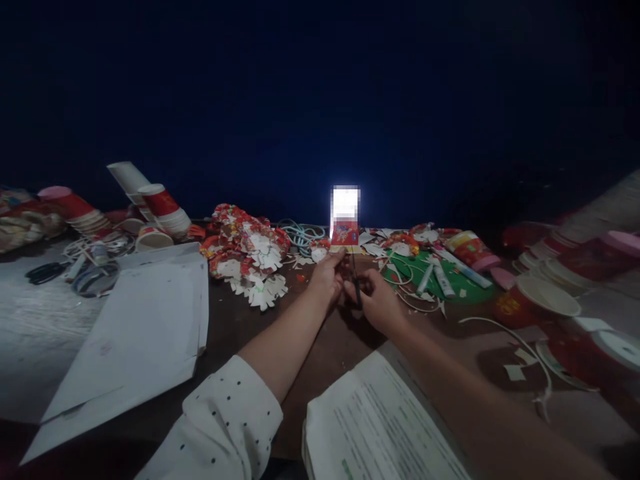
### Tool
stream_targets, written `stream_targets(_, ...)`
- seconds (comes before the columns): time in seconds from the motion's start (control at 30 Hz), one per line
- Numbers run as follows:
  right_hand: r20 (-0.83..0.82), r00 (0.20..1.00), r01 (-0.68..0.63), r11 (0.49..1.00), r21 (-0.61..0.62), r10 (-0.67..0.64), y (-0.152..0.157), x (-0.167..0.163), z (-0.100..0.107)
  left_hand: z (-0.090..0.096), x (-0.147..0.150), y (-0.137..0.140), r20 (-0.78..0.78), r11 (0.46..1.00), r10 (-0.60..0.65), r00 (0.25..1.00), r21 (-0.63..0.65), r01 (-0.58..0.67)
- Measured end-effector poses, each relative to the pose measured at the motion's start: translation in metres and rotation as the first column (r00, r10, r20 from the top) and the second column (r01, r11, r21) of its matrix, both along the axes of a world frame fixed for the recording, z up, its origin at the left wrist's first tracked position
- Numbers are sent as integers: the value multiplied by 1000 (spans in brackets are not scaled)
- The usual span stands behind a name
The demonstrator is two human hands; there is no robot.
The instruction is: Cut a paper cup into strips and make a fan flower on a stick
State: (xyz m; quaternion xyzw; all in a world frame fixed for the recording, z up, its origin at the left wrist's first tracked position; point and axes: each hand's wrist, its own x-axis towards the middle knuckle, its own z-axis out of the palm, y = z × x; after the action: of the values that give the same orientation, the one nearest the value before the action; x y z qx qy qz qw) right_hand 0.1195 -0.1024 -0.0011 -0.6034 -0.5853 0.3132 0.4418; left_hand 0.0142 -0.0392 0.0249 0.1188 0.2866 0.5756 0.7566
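Note:
My left hand (329, 277) pinches the lower edge of a red printed piece of paper (345, 233) with a pale bottom margin. Scissors (356, 283) with dark handles are in my right hand (379, 300), close beside the left one. Their narrow blades point away from me, up to the paper's lower edge. How far the blades stand apart cannot be made out. Directly above the paper is a bright, pixelated white rectangle (345, 202). To the left lies a heap of red and white paper cutouts (250, 250).
White sheets (145, 313) lie at left, near stacked paper cups (165, 210). Glue-like tubes (443, 279) and scraps rest on a green sheet (480, 293) at right. More cups (547, 297) stand farther right. A printed bag-like packet (370, 420) is in front of me.

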Motion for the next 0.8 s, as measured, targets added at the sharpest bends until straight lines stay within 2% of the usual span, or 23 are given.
stream_targets(0.17,71,996,56,997,49,-59,3,3,-2,7,8,-12,-16,999,-32,999,-20,32)
stream_targets(0.3,126,988,80,996,48,-85,2,3,-1,3,11,-14,-5,998,-63,998,15,63)
stream_targets(0.8,123,988,83,991,108,-96,-1,2,-4,-6,14,-10,-32,998,-66,997,1,66)
